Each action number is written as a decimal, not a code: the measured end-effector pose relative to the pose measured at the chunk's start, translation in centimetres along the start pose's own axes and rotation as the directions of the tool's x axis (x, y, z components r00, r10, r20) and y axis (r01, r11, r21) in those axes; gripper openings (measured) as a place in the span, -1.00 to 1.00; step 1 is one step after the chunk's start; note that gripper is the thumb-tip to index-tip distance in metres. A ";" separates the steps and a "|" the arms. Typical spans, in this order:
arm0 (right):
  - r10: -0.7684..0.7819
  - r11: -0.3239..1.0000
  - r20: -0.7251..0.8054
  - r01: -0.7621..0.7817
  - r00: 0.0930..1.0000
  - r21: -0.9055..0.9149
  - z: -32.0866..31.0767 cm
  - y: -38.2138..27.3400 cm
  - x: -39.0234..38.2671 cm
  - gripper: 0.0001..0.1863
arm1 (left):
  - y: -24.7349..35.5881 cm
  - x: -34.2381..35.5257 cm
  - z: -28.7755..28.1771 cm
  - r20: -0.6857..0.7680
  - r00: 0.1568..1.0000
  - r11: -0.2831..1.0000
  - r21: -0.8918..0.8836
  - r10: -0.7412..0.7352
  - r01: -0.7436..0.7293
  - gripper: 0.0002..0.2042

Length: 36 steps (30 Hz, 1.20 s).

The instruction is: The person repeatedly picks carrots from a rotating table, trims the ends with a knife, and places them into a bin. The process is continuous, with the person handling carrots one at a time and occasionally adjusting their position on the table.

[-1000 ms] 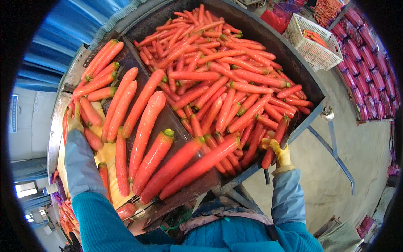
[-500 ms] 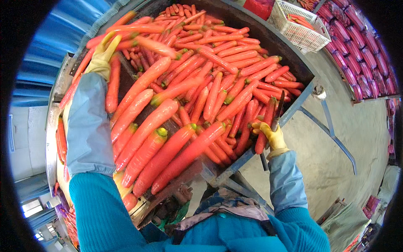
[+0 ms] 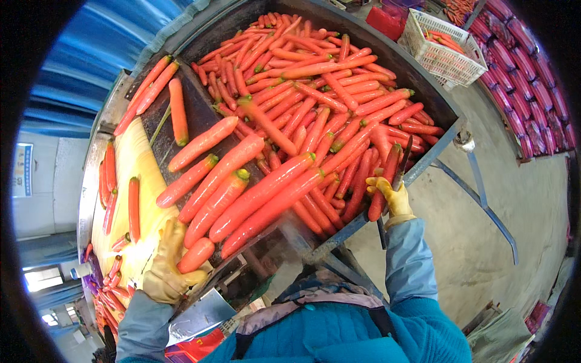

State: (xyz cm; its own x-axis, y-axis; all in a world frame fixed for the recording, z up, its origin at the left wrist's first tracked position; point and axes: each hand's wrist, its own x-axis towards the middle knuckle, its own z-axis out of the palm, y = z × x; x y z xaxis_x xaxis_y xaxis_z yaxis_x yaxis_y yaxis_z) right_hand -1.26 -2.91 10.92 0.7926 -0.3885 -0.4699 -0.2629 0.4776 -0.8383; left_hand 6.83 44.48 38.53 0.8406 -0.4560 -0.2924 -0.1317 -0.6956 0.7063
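Note:
My left hand (image 3: 166, 266), in a yellowish glove, is low at the left beside the butt ends of several large carrots. Its fingers stretch up along them and its thumb points right, below a short carrot (image 3: 196, 255); it grips nothing. Long orange carrots (image 3: 269, 212) lie side by side from there across the edge of the dark metal trough (image 3: 417, 172). My right hand (image 3: 393, 199), also gloved, is closed at the trough's near right corner around a narrow dark-bladed knife (image 3: 402, 160). A carrot (image 3: 384, 181) lies upright against its fingers.
A heap of carrots (image 3: 302, 78) fills the trough. At the left a wooden board (image 3: 142, 160) bears a few carrots. A white plastic crate (image 3: 436, 57) and stacked purple bags (image 3: 526, 85) stand at the far right. A blue metal leg (image 3: 484, 202) juts out over the floor.
My left hand has come from the trough's far left down to the near ends of the large carrots. Some carrots have shifted into the trough. My right hand stays put.

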 end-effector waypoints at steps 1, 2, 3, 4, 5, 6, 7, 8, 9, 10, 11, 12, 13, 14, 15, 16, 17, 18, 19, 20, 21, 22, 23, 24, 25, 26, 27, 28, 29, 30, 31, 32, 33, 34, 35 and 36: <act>-0.007 1.000 0.028 0.007 1.000 -0.002 0.0 0.0 0.0 -0.52 | -0.7 -0.3 0.2 0.013 0.999 0.955 0.294 -0.030 0.025 -0.08; -0.014 1.000 0.037 0.014 0.999 -0.004 0.0 0.0 -0.1 -0.52 | -1.2 -0.5 0.1 0.010 0.999 0.911 0.412 -0.042 0.034 -0.06; -0.018 1.000 0.019 0.018 1.000 -0.015 0.0 0.0 -0.1 -0.53 | -1.8 0.1 -0.2 -0.015 0.999 0.917 0.395 -0.045 0.048 -0.06; -0.024 1.000 0.034 0.023 0.999 0.013 0.1 0.0 -0.1 -0.53 | -2.2 0.7 -0.5 -0.031 0.998 0.920 0.387 -0.061 0.068 -0.06; -0.027 0.999 0.025 0.026 0.999 0.029 0.1 0.0 -0.1 -0.53 | -2.6 1.7 -0.8 -0.035 0.999 0.881 0.473 -0.010 0.026 -0.07; -0.007 0.999 0.009 0.007 1.000 0.034 0.2 0.0 -0.2 -0.53 | -2.9 2.9 -1.1 -0.030 0.999 0.829 0.560 0.026 -0.005 -0.07; -0.032 0.999 0.017 0.031 0.999 0.037 0.2 0.0 -0.2 -0.53 | -3.1 4.3 -1.3 -0.014 0.999 0.760 0.649 0.050 -0.029 -0.07; -0.034 0.999 0.016 0.033 0.999 0.036 0.2 -0.1 -0.3 -0.53 | -3.2 6.2 -1.8 0.009 0.995 0.687 0.723 0.100 -0.076 -0.04; -0.029 0.999 0.010 0.028 1.000 0.030 0.2 -0.1 -0.3 -0.53 | -3.2 8.3 -2.2 0.033 0.988 0.666 0.736 0.150 -0.126 -0.03; -0.037 0.999 0.016 0.036 0.999 0.026 0.3 -0.2 -0.4 -0.51 | -3.1 10.8 -2.6 0.047 0.977 0.666 0.725 0.207 -0.176 -0.03; -0.033 0.999 0.016 0.033 0.999 0.018 0.3 -0.2 -0.4 -0.48 | -2.9 13.6 -2.6 0.063 0.973 0.672 0.713 0.223 -0.200 -0.03; -0.041 0.999 0.012 0.041 0.999 0.014 0.3 -0.2 -0.5 -0.45 | -2.5 16.7 -2.5 0.079 0.935 0.675 0.671 0.347 -0.307 -0.04; -0.034 0.999 0.016 0.034 0.999 0.002 0.3 -0.3 -0.5 -0.44 | -2.0 20.1 -1.7 0.035 0.858 0.685 0.585 0.513 -0.434 -0.04; -0.039 0.999 0.016 0.039 0.999 -0.003 0.3 -0.2 -0.5 -0.43 | -0.9 24.0 -1.7 0.051 0.867 0.659 0.629 0.495 -0.413 -0.10; -0.054 0.998 0.006 0.054 0.999 -0.012 0.2 -0.2 -0.5 -0.42 | 0.3 27.0 -1.0 0.006 0.741 0.538 0.684 0.671 -0.492 -0.21; -0.045 0.999 0.002 0.045 0.999 -0.001 0.3 -0.1 -0.4 -0.43 | 1.7 30.0 -0.3 -0.089 0.717 0.546 0.714 0.691 -0.438 -0.32; -0.047 0.999 -0.008 0.047 0.999 0.004 0.2 0.0 -0.4 -0.45 | 3.2 32.3 0.5 -0.205 0.717 0.454 0.874 0.666 -0.172 -0.37; -0.049 0.999 -0.017 0.049 0.999 0.008 0.2 0.1 -0.3 -0.46 | 4.7 34.0 1.0 -0.323 0.761 0.613 0.780 0.563 -0.122 -0.38; -0.064 0.998 -0.005 0.064 0.998 0.008 0.0 0.2 -0.3 -0.47 | 6.0 34.8 1.8 -0.411 0.740 0.686 0.721 0.532 -0.093 -0.40; -0.132 0.986 -0.023 0.129 0.991 -0.103 0.0 0.4 -0.1 -0.57 | 6.8 34.4 2.2 -0.386 0.682 0.681 0.697 0.621 -0.225 -0.41; -0.096 0.995 -0.001 0.096 0.995 -0.034 -0.2 0.5 -0.1 -0.57 | 7.7 33.8 2.3 -0.353 0.692 0.701 0.642 0.630 -0.310 -0.42; -0.074 0.997 0.021 0.074 0.997 0.008 -0.2 0.7 0.1 -0.57 | 7.9 32.0 2.3 -0.291 0.731 0.711 0.604 0.617 -0.360 -0.43; -0.059 0.997 0.029 0.057 0.998 0.049 -0.4 0.7 0.1 -0.56 | 8.0 30.0 1.8 -0.088 0.680 0.489 0.761 0.728 -0.426 -0.42; -0.049 0.998 0.023 0.048 0.999 0.051 -0.5 0.7 0.3 -0.55 | 8.0 27.8 1.2 0.182 0.527 0.073 0.902 0.830 -0.426 -0.41; -0.047 0.994 0.026 0.044 0.999 0.102 -0.7 0.6 0.3 -0.55 | 7.7 26.3 2.8 -0.225 0.778 0.787 0.383 0.587 -0.483 -0.43; -0.045 0.989 0.017 0.043 0.999 0.145 -0.9 0.5 0.4 -0.56 | 7.4 24.5 3.1 -0.230 0.860 0.886 0.218 0.455 -0.410 -0.44; -0.040 0.983 0.036 0.033 0.999 0.182 -1.0 0.4 0.5 -0.56 | 7.0 22.6 3.2 -0.195 0.910 0.930 0.024 0.365 -0.367 -0.46; -0.035 0.968 0.013 0.030 0.999 0.250 -1.1 0.1 0.6 -0.55 | 6.8 20.8 3.5 -0.184 0.941 0.943 -0.124 0.284 -0.309 -0.49; -0.028 0.950 0.017 0.021 0.999 0.312 -1.1 -0.2 0.6 -0.54 | 6.6 19.2 3.7 -0.149 0.964 0.926 -0.279 0.219 -0.253 -0.52; -0.003 0.933 -0.006 0.005 1.000 0.361 -1.1 -0.6 0.5 -0.53 | 6.7 17.9 3.9 -0.141 0.976 0.938 -0.282 0.166 -0.200 -0.52; -0.023 0.910 0.053 -0.001 0.998 0.415 -0.9 -1.0 0.4 -0.51 | 6.8 16.3 4.2 -0.108 0.982 0.925 -0.334 0.153 -0.181 -0.55; -0.027 0.890 0.083 -0.014 0.996 0.456 -0.5 -1.6 0.2 -0.50 | 7.1 14.9 4.5 -0.068 0.979 0.911 -0.358 0.194 -0.206 -0.56; -0.004 0.876 0.068 -0.030 0.998 0.481 0.0 -2.2 -0.2 -0.48 | 7.6 13.5 4.8 -0.032 0.991 0.907 -0.400 0.132 -0.134 -0.57; -0.032 0.871 0.119 -0.031 0.992 0.490 0.7 -2.9 -0.6 -0.41 | 8.2 12.2 5.0 0.004 0.990 0.917 -0.377 0.144 -0.132 -0.58; -0.091 0.868 0.202 -0.021 0.975 0.496 1.6 -3.7 -1.3 -0.38 | 8.9 11.1 5.3 0.045 0.986 0.915 -0.382 0.158 -0.129 -0.57; -0.106 0.879 0.227 -0.015 0.968 0.477 2.4 -4.5 -2.2 -0.36 | 9.7 9.8 5.5 0.059 0.983 0.912 -0.386 0.175 -0.139 -0.57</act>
State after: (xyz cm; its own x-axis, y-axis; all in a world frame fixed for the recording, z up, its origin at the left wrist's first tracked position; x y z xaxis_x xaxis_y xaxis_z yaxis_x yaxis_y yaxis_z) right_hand -0.46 -2.31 16.35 0.9202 -0.2479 -0.3030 0.0191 0.8015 -0.5978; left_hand 10.93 30.16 39.00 0.7722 -0.6025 -0.2017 -0.0343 -0.3565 0.9337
